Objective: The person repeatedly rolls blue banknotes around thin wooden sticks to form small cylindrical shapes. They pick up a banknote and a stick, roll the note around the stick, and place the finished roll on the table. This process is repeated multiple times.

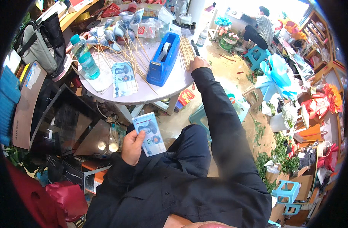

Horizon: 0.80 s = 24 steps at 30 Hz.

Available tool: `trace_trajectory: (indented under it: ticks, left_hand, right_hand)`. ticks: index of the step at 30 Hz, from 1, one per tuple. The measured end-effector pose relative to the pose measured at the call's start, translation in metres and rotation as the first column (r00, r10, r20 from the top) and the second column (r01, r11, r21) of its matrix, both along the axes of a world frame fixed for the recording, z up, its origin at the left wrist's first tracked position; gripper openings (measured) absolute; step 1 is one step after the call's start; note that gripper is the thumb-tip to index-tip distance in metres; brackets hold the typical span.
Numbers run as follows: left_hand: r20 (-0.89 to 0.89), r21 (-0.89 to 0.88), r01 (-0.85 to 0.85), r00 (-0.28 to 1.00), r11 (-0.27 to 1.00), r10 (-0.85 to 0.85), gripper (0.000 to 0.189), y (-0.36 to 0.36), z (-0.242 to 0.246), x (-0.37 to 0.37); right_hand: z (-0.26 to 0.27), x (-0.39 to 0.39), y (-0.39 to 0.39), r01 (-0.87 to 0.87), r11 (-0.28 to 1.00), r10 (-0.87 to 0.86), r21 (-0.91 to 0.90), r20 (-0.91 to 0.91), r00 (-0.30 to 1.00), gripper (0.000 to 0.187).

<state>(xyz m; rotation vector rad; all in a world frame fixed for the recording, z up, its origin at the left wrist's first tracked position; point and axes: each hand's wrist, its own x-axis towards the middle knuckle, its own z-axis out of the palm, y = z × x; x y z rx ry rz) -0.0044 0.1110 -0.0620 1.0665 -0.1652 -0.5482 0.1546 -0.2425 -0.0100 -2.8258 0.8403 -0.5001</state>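
Note:
My left hand (133, 146) holds a blue printed banknote (150, 134) between thumb and fingers, above my lap. My right hand (200, 63) reaches to the right edge of the round white table (139, 98), at the lower ends of a row of thin wooden sticks (186, 51); whether it grips one is hard to tell. A black pen or marker (195, 48) lies just above that hand. On the table are a blue tape dispenser (164, 58), more blue banknotes (124, 79), and sticks topped with rolled, wrapped blue notes (119, 29).
A bottle of blue-green liquid (86, 58) stands at the table's left. Under the table is a red box (186, 97). A teal stool (201, 116) is by my right knee. Bouquets, stools and cut leaves line the right side, where another person (258, 28) sits farther back.

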Motion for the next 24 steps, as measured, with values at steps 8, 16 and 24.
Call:
trace_trajectory:
  ticks: [8,16,24]
  left_hand:
    - [-0.038,0.06,-0.086,0.995,0.995,0.088,0.021,0.019,-0.009,0.003]
    - [-0.038,0.043,-0.003,0.999,0.999,0.004,0.022,0.005,-0.012,0.001]
    - [-0.039,0.076,-0.029,0.999,0.997,0.032,0.024,0.008,-0.015,-0.003]
  right_hand:
    - [0.009,-0.001,0.006,0.045,0.999,-0.045,0.006,-0.096,0.994,0.023]
    - [0.01,0.003,0.01,0.059,0.997,-0.053,0.04,-0.142,0.989,0.024]
    - [0.01,-0.003,0.01,0.022,0.998,-0.017,0.052,-0.09,0.996,0.024]
